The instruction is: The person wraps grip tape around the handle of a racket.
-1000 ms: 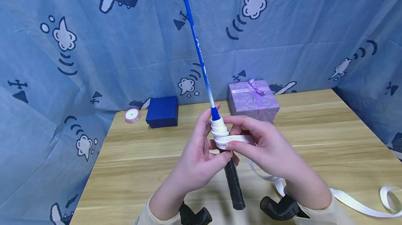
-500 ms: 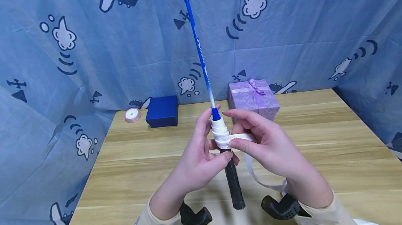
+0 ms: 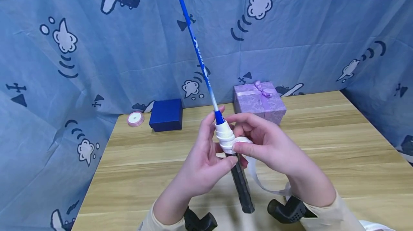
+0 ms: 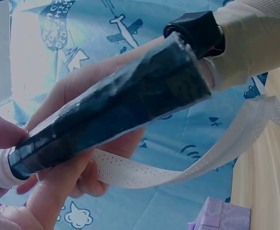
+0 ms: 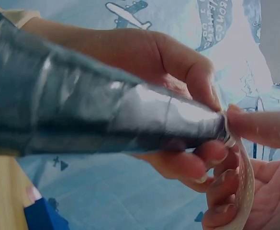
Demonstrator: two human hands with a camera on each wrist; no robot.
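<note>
A blue badminton racket is held tilted, head up, over the wooden table. My left hand grips the handle near its top, the thumb pressing just under the wrapped part. White perforated grip tape is wound in overlapping turns around the cone and upper handle; below it the handle is bare black. My right hand pinches the tape close beside the racket. From there the loose tape hangs down in a curve, as the left wrist view shows. The black handle hides part of both hands in the wrist views.
At the back of the table stand a dark blue box and a purple gift box with a bow. A pink ribbon spool lies at the far left. A patterned blue curtain hangs behind.
The racket has tilted, its head leaning further left and the handle's end shifting slightly right. My right hand has moved left toward the handle. The loose tape at lower right has shifted.
</note>
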